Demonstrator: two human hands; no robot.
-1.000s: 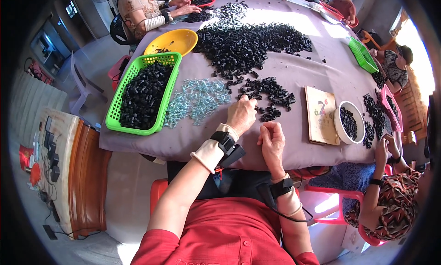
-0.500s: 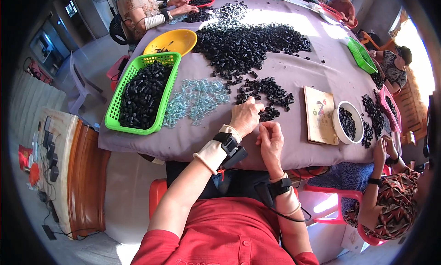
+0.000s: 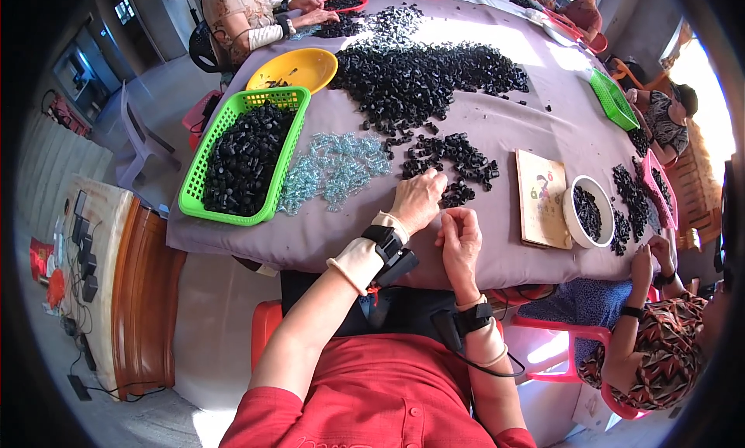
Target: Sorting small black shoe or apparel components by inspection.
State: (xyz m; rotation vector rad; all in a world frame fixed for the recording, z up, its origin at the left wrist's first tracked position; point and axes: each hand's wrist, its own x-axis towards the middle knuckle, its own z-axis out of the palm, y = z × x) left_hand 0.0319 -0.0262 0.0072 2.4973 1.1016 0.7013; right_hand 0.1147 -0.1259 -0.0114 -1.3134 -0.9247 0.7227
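My left hand (image 3: 417, 202) lies palm down on the purple tablecloth (image 3: 504, 130). Its fingertips pinch at the near edge of a small heap of black plastic parts (image 3: 454, 157). Just to its right, at the table's front edge, my right hand (image 3: 459, 235) is curled with the fingers closed; what they hold is hidden. A pile of clear bluish parts (image 3: 334, 169) lies left of my left hand. Both wrists wear black bands.
A green basket (image 3: 194, 200) full of black parts stands at the left, with a yellow bowl (image 3: 306, 64) behind it. A big black heap (image 3: 419, 72) fills the middle. To the right are a tan board (image 3: 539, 196) and a white bowl (image 3: 601, 196). Other people sit around the table.
My left hand has crept slightly right and forward to the edge of the black heap. My right hand has stayed about where it was.
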